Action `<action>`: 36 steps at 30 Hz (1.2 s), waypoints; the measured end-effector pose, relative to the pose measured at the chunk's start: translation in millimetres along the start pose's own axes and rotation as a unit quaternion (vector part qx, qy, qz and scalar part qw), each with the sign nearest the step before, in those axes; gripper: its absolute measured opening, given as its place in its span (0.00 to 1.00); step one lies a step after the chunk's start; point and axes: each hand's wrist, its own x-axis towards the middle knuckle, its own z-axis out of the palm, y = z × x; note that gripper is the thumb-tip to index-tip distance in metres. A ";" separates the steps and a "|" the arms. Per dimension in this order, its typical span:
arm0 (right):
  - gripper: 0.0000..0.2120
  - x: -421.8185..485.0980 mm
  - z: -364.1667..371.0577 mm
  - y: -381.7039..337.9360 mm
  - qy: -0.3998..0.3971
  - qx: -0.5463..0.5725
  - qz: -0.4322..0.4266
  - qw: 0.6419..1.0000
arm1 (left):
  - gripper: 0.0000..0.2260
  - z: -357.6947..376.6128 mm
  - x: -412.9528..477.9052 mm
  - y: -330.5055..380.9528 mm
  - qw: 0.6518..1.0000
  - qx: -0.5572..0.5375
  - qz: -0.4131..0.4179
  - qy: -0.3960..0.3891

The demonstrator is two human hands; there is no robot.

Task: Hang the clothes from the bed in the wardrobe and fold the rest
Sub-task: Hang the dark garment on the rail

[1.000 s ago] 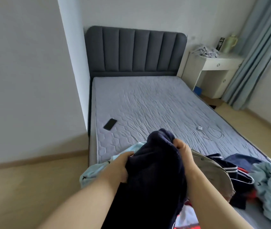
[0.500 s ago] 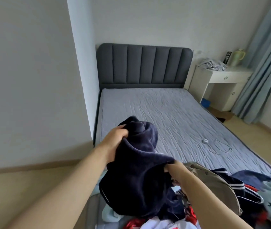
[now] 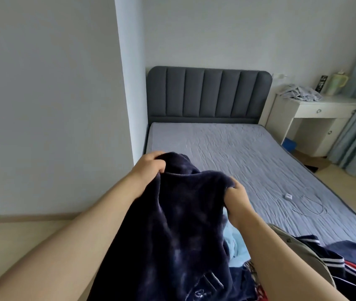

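Over the near left corner of the grey quilted bed [image 3: 227, 148], my left grip [image 3: 148, 165] and right grip [image 3: 236, 195] are both curled tight on the top edge of the fuzzy dark navy top [image 3: 183, 224]. It hangs down toward me, and its left end is higher.

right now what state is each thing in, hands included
navy fleece garment, held up, hanging from both hands
left hand, gripping the garment's top edge
right hand, gripping the garment's top edge
clothes pile, unfolded, heaped on the mattress
desk drawer, closed
white cable, loose on the mattress
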 end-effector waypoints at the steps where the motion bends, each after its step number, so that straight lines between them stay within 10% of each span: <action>1: 0.13 0.4 -0.4 -4.9 0.009 0.007 -0.012 1.000 | 0.12 -0.6 1.8 -6.5 0.999 0.038 -0.012 0.025; 6: 0.12 -0.8 11.6 -32.7 0.004 -0.122 -0.133 0.984 | 0.21 19.0 0.3 -21.4 0.965 0.258 -0.038 -0.041; 12: 0.10 -6.4 17.9 -12.5 -0.081 -0.314 -0.139 0.936 | 0.25 44.5 -8.7 -11.2 0.941 0.228 0.025 -0.249; 16: 0.12 -4.1 10.5 -0.8 -0.054 -0.286 -0.124 0.949 | 0.06 50.8 -11.0 -23.5 0.946 0.284 0.021 -0.156; 24: 0.07 -8.2 -7.8 29.7 -0.089 -0.400 -0.073 0.909 | 0.07 36.9 -11.7 -20.1 0.997 0.075 0.028 -0.020; 33: 0.08 -10.9 49.2 -4.1 -0.106 -0.314 -0.153 0.931 | 0.23 27.2 -22.0 -39.8 0.950 0.258 -0.044 -0.170; 36: 0.03 -9.4 72.7 1.0 -0.112 -0.308 -0.174 0.929 | 0.06 18.8 -21.1 -51.7 0.953 0.298 -0.040 -0.041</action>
